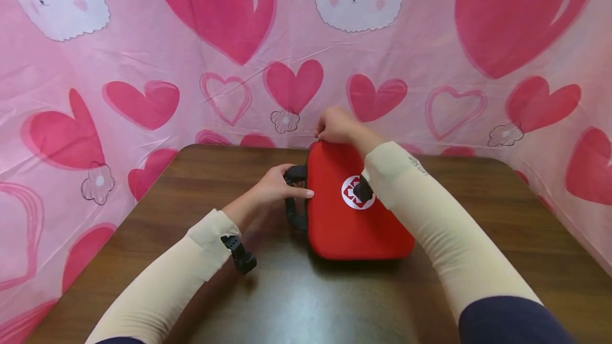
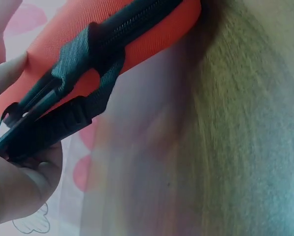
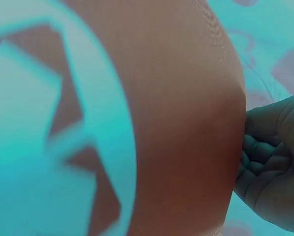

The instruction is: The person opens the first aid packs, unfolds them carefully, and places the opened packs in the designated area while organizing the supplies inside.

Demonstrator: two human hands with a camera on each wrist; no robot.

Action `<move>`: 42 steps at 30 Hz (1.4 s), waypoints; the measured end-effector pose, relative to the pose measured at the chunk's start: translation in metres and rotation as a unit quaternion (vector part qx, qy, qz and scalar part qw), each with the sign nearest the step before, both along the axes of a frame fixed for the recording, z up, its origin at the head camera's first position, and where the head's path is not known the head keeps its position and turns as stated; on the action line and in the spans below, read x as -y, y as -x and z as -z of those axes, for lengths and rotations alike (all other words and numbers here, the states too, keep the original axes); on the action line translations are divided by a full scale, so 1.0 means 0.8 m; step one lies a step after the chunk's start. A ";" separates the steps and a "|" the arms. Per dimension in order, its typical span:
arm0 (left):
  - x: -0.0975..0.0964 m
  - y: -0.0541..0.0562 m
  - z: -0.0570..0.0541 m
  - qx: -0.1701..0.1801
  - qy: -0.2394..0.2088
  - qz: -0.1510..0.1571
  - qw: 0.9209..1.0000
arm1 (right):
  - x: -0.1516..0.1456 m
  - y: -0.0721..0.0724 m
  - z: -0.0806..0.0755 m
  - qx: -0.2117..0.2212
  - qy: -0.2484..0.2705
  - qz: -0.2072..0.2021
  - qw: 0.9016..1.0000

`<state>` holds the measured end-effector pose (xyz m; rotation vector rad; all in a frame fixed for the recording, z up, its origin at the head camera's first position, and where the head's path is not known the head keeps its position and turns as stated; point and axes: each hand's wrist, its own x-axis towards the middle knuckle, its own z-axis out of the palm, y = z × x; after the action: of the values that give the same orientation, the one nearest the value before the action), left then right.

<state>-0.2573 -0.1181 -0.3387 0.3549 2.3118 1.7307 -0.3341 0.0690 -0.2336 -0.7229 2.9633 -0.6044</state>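
Red case point(image 1: 346, 224): left hand point(image 1: 278, 187) grips its handle point(image 1: 297, 221), right hand point(image 1: 337, 126) seemingly pinches its zip point(image 2: 132, 23); unzipping, I'd guess, which next wants a steady pull around.

A case point(image 1: 330, 227) sits on the worktop point(image 1: 478, 200), its handle point(image 1: 297, 222) to the left, an emblem point(image 1: 348, 195) on top. The left grip point(image 1: 276, 185) is at the handle, the right grip point(image 1: 336, 125) at the far edge; a cloth point(image 1: 296, 31) hangs behind.

Pink heart-print backdrop point(image 1: 296, 41), wooden table point(image 1: 306, 301)
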 end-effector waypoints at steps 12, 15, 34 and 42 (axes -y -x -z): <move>-0.009 0.000 -0.001 0.000 -0.006 -0.017 1.000 | 0.053 -0.021 0.007 -0.074 -0.127 -0.092 0.985; -0.009 0.000 0.001 0.017 -0.030 -0.013 0.999 | 0.061 -0.029 0.017 -0.082 -0.145 -0.132 0.977; 0.034 -0.007 0.037 0.167 -0.227 0.018 0.959 | 0.056 -0.034 0.038 -0.044 -0.153 -0.180 0.971; 0.028 -0.006 0.040 0.145 -0.232 -0.003 0.962 | 0.072 -0.038 0.043 -0.031 -0.179 -0.212 0.960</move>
<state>-0.2522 -0.1406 -0.3704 0.1552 1.6958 2.1555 -0.3036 0.0116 -0.2678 -1.2908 2.7138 -0.0168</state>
